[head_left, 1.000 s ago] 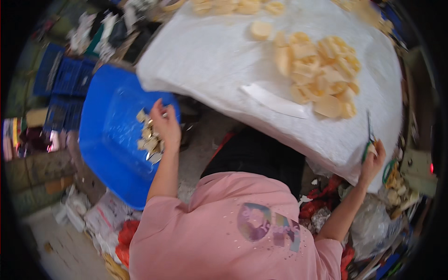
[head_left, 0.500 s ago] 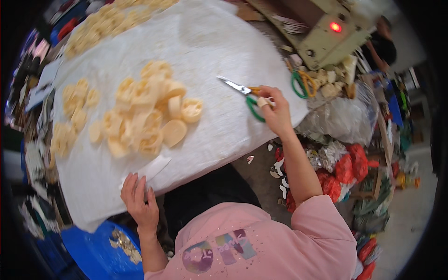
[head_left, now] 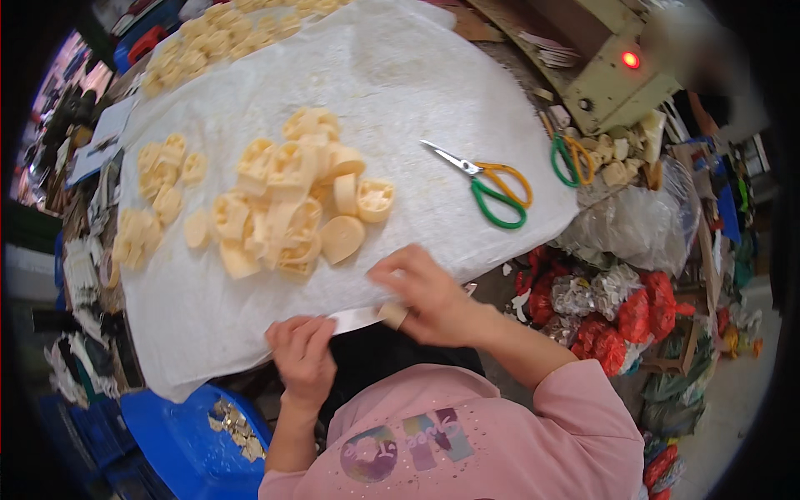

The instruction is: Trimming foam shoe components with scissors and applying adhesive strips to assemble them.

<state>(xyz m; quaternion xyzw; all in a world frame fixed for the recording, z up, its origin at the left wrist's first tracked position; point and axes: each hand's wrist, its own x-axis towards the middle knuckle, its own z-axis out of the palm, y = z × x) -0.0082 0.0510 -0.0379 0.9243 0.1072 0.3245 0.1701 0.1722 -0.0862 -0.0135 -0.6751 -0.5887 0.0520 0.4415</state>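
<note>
A knife (head_left: pixel 357 319) with a pale blade and a tan handle lies at the near edge of the white cloth (head_left: pixel 433 100). My right hand (head_left: pixel 427 296) grips its handle. The curled fingers of my left hand (head_left: pixel 303 357) hold the blade's other end. Just beyond the knife sits a pile of pale yellow cut pieces (head_left: pixel 292 204). Scissors with green and orange handles (head_left: pixel 493 187) lie loose on the cloth to the right of the pile, apart from both hands.
More yellow pieces (head_left: pixel 158 196) lie at the cloth's left and far end. A second pair of scissors (head_left: pixel 571 158) rests by a beige machine (head_left: pixel 617 79) with a red light. A blue tub (head_left: pixel 187 442) with scraps stands lower left. Red and clear bags (head_left: pixel 621 308) crowd the right.
My right hand has let go of the scissors, which now lie on the cloth, and has come down to the knife handle. My left hand has moved onto the blade.
</note>
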